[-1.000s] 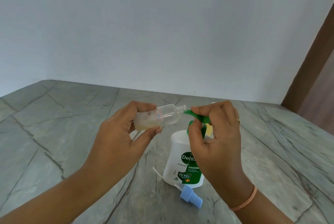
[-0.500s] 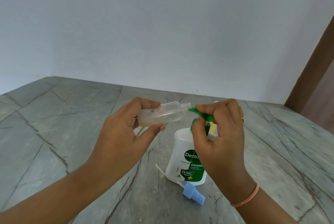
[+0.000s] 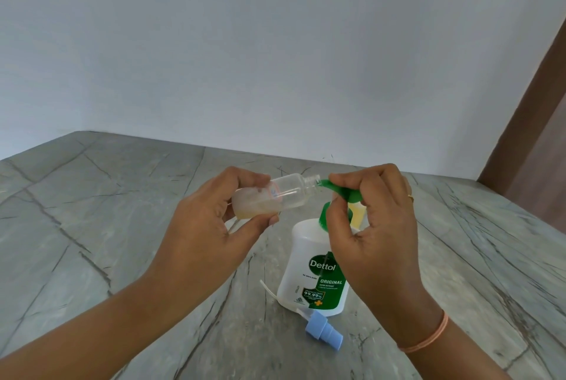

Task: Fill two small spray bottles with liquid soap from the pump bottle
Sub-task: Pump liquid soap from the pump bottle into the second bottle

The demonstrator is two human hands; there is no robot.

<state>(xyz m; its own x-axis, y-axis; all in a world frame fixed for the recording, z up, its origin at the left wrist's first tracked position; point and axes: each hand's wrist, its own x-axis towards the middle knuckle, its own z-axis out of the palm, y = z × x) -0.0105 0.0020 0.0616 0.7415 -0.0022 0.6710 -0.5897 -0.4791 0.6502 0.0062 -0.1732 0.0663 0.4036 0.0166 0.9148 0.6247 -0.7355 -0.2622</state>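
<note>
Spray bottle (image 3: 275,195) mouth at pump head (image 3: 340,191)
Left hand (image 3: 211,226) grips the tilted bottle; right hand (image 3: 373,226) pinches the green head.

1 wide-angle view, worn on the person's head, faces forward and down. It sits close over the left hand (image 3: 202,235) and right hand (image 3: 376,226), taking in the bench (image 3: 92,226) to its far edge and the wall (image 3: 214,57).

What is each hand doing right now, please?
Left hand: grips the small bottle, held sideways.
Right hand: fingers curled round the green pump head.
</note>
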